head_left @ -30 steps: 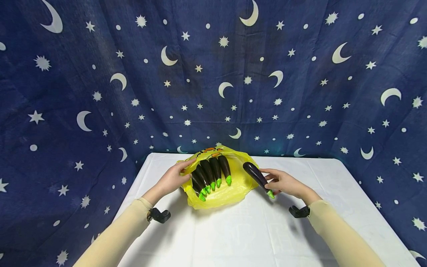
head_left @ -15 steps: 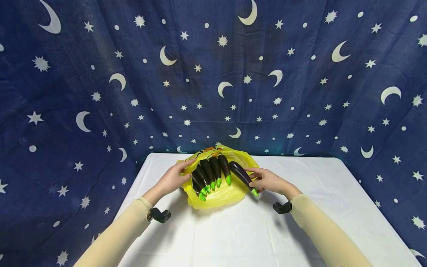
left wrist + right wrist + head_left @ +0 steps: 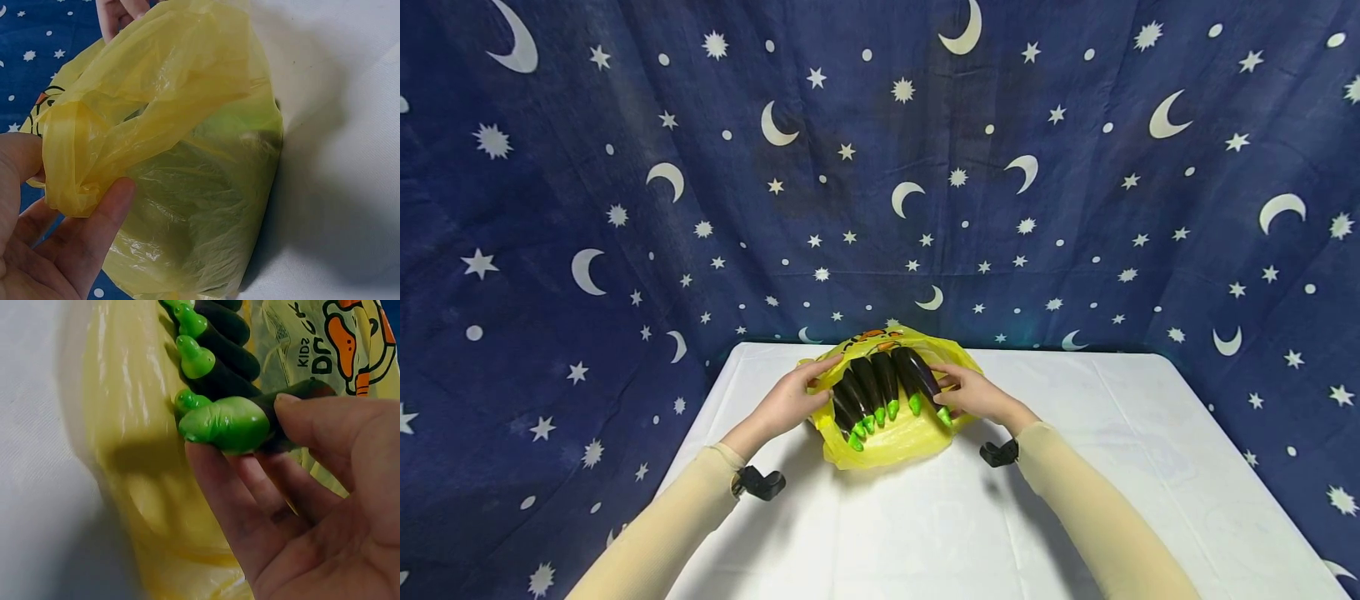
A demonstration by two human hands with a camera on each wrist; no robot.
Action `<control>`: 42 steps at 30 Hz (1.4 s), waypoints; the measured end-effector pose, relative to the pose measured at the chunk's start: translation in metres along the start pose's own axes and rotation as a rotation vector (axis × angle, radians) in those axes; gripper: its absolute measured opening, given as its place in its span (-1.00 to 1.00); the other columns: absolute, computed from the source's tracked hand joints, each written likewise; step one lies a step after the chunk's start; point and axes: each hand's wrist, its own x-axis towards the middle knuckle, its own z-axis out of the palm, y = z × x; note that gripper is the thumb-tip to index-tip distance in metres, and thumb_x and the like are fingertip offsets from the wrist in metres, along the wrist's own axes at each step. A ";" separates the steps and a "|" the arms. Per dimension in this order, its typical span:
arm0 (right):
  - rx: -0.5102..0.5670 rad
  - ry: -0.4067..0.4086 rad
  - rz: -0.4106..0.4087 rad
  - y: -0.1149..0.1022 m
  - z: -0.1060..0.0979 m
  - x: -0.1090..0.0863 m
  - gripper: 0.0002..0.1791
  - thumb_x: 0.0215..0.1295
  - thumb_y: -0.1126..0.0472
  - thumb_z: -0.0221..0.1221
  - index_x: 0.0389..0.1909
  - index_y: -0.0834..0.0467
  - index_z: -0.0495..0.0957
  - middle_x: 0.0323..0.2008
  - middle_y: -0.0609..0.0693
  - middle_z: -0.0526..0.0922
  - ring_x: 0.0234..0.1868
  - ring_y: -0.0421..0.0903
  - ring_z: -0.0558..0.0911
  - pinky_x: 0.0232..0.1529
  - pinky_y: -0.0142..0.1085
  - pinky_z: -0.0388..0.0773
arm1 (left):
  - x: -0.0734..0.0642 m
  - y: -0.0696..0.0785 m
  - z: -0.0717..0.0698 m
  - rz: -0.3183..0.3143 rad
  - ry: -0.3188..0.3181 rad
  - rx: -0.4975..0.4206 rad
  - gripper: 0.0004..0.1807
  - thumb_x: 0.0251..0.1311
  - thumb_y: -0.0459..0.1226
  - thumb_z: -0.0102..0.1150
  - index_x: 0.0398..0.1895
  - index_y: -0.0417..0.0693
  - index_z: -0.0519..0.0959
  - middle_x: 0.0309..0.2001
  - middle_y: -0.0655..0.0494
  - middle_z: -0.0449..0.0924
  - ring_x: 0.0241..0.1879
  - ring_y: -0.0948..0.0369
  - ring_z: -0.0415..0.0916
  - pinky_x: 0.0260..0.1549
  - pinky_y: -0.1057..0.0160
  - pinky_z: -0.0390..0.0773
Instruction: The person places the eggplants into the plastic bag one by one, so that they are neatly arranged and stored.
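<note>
A yellow plastic bag lies on its side with its mouth facing me. Several dark eggplants with green stem ends sit side by side inside it. My left hand grips the bag's left rim; in the left wrist view the bunched film passes between thumb and fingers. With thumb and fingers, my right hand holds another eggplant within the mouth, at the right end of the row. Its green cap overlaps the neighbouring cap in the right wrist view.
A white cloth covers the table. Behind and at both sides hangs a dark blue curtain with moons and stars. Black wrist bands sit at both cuffs. An orange and black cartoon print marks the bag's inner back.
My right hand has moved left with its eggplant, from beside the bag's right edge into the mouth against the row. My left hand has stayed on the rim.
</note>
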 end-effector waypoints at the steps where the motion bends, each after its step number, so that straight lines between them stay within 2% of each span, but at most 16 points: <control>1: 0.000 0.010 0.003 -0.001 0.001 0.002 -0.23 0.40 0.27 0.25 0.58 0.13 0.20 0.20 0.27 0.52 -0.03 0.01 0.65 -0.18 -0.02 0.71 | 0.000 0.000 0.000 -0.001 -0.001 0.000 -0.30 0.30 -0.41 0.17 0.52 0.12 0.38 0.42 -0.05 0.40 0.21 -0.01 0.45 0.19 -0.07 0.47; 7: -0.012 0.066 0.039 -0.003 0.007 0.011 -0.25 0.40 0.31 0.23 0.57 0.15 0.20 0.18 0.27 0.54 -0.01 0.04 0.64 -0.24 -0.10 0.71 | 0.002 0.000 0.000 -0.002 -0.003 0.008 -0.30 0.30 -0.41 0.18 0.52 0.11 0.38 0.40 -0.05 0.41 0.21 0.01 0.44 0.20 -0.06 0.47; 15: -0.045 0.163 0.090 -0.005 0.012 0.021 -0.25 0.39 0.37 0.21 0.56 0.22 0.20 0.09 0.31 0.57 -0.08 0.09 0.63 -0.28 -0.10 0.72 | 0.001 0.001 -0.002 -0.011 -0.008 0.027 -0.30 0.30 -0.40 0.19 0.53 0.10 0.37 0.38 -0.04 0.43 0.06 0.04 0.46 0.07 0.02 0.48; 20: -0.077 0.198 0.108 -0.002 0.013 0.026 -0.24 0.37 0.37 0.22 0.56 0.23 0.19 0.06 0.32 0.60 -0.12 0.09 0.65 -0.33 -0.12 0.72 | 0.001 0.001 -0.003 0.002 -0.016 0.042 -0.30 0.30 -0.40 0.19 0.53 0.05 0.36 0.38 -0.06 0.43 0.04 0.05 0.45 0.05 0.03 0.48; 24: -0.098 0.221 0.146 0.000 0.014 0.031 -0.24 0.37 0.35 0.23 0.56 0.20 0.21 0.08 0.32 0.59 -0.11 0.08 0.63 -0.30 -0.11 0.73 | 0.002 0.003 -0.004 0.012 -0.021 0.056 -0.30 0.31 -0.40 0.19 0.53 0.04 0.36 0.37 -0.06 0.45 0.00 0.04 0.44 0.01 0.04 0.47; 30: -0.111 0.246 0.196 0.003 0.016 0.039 -0.25 0.38 0.35 0.24 0.55 0.17 0.22 0.13 0.31 0.57 -0.08 0.08 0.60 -0.27 -0.12 0.71 | 0.004 0.007 -0.006 0.010 -0.027 0.050 -0.31 0.32 -0.38 0.21 0.53 0.07 0.36 0.41 -0.03 0.41 0.13 0.03 0.46 0.13 -0.02 0.48; 38: -0.176 0.295 0.166 0.007 0.018 0.046 -0.25 0.30 0.37 0.23 0.52 0.24 0.26 0.09 0.33 0.61 -0.23 0.04 0.61 -0.41 -0.21 0.67 | 0.007 0.007 -0.005 -0.005 -0.029 0.049 -0.30 0.31 -0.37 0.21 0.53 0.08 0.36 0.41 -0.04 0.41 0.13 0.01 0.47 0.14 -0.02 0.48; 42: -0.226 0.312 0.165 0.005 0.020 0.049 -0.27 0.28 0.37 0.24 0.49 0.23 0.30 0.04 0.29 0.63 -0.24 0.04 0.61 -0.42 -0.24 0.64 | 0.006 0.006 -0.006 -0.005 -0.028 0.052 -0.31 0.32 -0.37 0.20 0.54 0.07 0.36 0.42 -0.03 0.40 0.14 0.00 0.47 0.15 -0.03 0.48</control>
